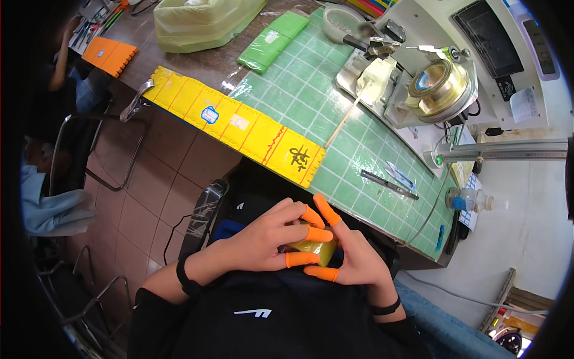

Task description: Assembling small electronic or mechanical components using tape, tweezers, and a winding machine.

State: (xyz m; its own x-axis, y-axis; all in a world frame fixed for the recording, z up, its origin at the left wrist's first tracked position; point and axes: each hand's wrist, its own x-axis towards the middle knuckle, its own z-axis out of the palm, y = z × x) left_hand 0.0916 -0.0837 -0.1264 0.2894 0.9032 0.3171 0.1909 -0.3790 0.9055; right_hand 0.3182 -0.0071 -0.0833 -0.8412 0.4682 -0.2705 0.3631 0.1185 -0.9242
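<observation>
Just in front of my body, my left hand and my right hand meet around a small, glossy yellow-green thing, whose kind I cannot make out. Orange finger cots cover several fingertips. The left fingers curl over its top and near side. My right thumb lies along its lower edge, while the right index finger points up beyond it; the other right fingers are hidden. Beyond my hands, a long yellow padded strip with red lines and black marks lies along the bench edge.
On the green-tiled mat lie a dark pen-like tool, tweezers and a thin wooden stick. A white machine with a brass-coloured round part stands at the back right, near a clear bottle. Another person sits far left, near metal-framed chairs.
</observation>
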